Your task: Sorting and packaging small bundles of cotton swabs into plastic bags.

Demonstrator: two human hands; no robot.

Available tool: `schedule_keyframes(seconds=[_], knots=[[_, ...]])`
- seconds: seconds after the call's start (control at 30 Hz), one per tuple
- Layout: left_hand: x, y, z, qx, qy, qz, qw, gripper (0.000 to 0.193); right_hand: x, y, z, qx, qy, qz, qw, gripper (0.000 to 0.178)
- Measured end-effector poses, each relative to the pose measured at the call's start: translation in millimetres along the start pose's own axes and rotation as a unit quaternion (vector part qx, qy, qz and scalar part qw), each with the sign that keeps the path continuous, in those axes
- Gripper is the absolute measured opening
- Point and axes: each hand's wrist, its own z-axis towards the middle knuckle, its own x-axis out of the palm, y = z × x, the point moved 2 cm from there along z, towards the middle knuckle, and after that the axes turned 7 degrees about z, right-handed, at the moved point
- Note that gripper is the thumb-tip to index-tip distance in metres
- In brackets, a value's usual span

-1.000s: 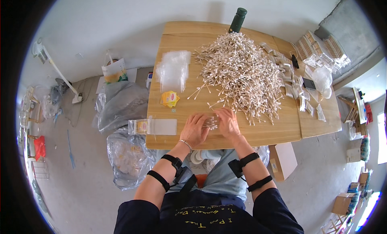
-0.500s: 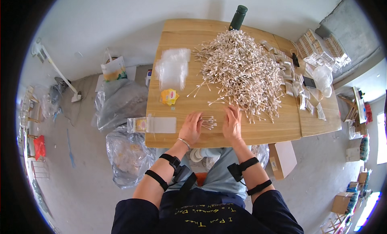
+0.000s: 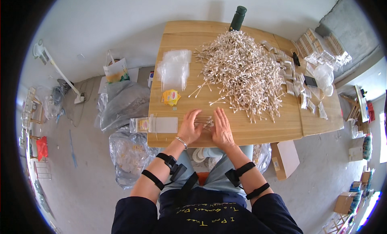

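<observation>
Between my two hands lies a small bundle of cotton swabs on the wooden table, its sticks running left to right. My left hand is curled round the bundle's left end, the thumb on the near side and the fingers on the far side. At the right end stands my right hand, fingers straight and pointing away from me, its palm side against the swab tips. A large heap of loose cotton swabs spreads beyond my hands.
Left on the table are clear plastic bags, yellow cards and a flat pack of swabs overhanging the edge. Small filled packs lie right of the heap. A dark green bottle stands at the back; a cardboard box sits below.
My right hand has moved left and closed the gap to the swab bundle; its fingers have straightened. My left hand stays around the other end.
</observation>
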Motion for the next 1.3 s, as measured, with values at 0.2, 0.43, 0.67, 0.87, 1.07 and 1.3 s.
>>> schedule_keyframes(seconds=[0.2,0.43,0.67,0.87,1.07,1.3], knots=[[-28,-12,-15,0.052,0.001,0.087,0.995,0.042,0,15,-13,-0.042,0.075,-0.099,0.991,0.060],[-9,-17,-29,0.036,0.000,0.177,0.984,0.024,2,0,-14,-0.010,0.005,0.008,1.000,0.056],[-4,-9,-34,0.016,-0.049,0.116,0.992,0.013,3,6,-12,-0.005,0.001,-0.011,1.000,0.054],[-13,-13,-43,0.054,-0.034,0.154,0.986,0.013,-5,-6,-12,0.020,-0.073,0.128,0.989,0.049],[0,-30,-32,0.045,-0.005,0.177,0.983,0.032,-5,-10,-15,0.042,-0.137,0.179,0.973,0.045],[30,-46,-30,0.029,0.128,0.329,0.935,0.078,-4,-12,-17,0.072,-0.169,0.210,0.960,0.037]])
